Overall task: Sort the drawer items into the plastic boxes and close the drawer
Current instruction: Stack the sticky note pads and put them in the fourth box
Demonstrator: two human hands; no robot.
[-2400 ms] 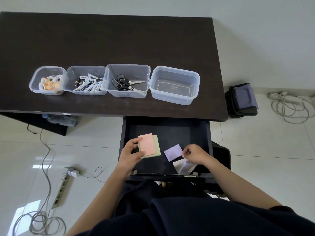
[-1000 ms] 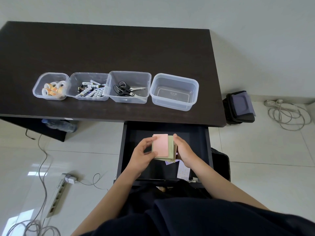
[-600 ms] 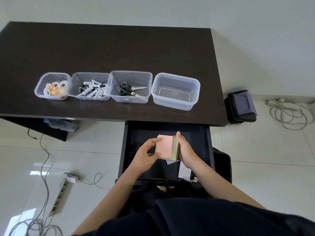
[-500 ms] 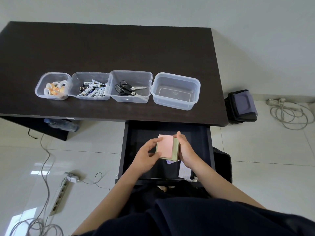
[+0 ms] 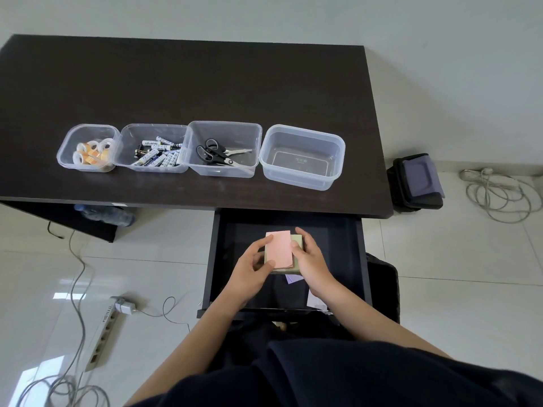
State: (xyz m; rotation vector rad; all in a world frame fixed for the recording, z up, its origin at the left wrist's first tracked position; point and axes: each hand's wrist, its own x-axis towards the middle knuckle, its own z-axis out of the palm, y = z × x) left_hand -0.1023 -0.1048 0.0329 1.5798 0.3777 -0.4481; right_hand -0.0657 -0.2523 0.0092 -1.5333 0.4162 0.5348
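step: both hands have the sticky-note stack [image 5: 279,250] gathered over the open drawer [image 5: 360,259]; my read is the lift to a box comes next
left hand [image 5: 249,270]: fingers curled round the stack's left edge, thumb on the pink top sheet
right hand [image 5: 308,257]: fingers wrapped along the stack's right edge, thumb on the pink sheet too
stack: pink pad on top, green pad under it and peeking out on the right and near sides; held above the drawer floor, roughly mid-drawer
stack axis: long side runs near-to-far, tilted only slightly
target: empty box [image 5: 302,157], rightmost of four on the table [image 5: 205,83]; lies far and a bit right of the stack
key relation: the path from stack to empty box is a mostly straight reach away, over the table's near edge; the right hand sits on that side, so it looks like the better carrier
other boxes: tape box [image 5: 88,148] far left, battery box [image 5: 152,148], scissors box [image 5: 224,148]; all already filled
left in drawer: purple note [image 5: 293,278] partly under the stack, a white slip [image 5: 316,301] near the right front corner by the right wrist
progress: looks late; notes, then loose papers, then shut the drawer
risk: pads are offset, so the top one could slide if only one hand pinches
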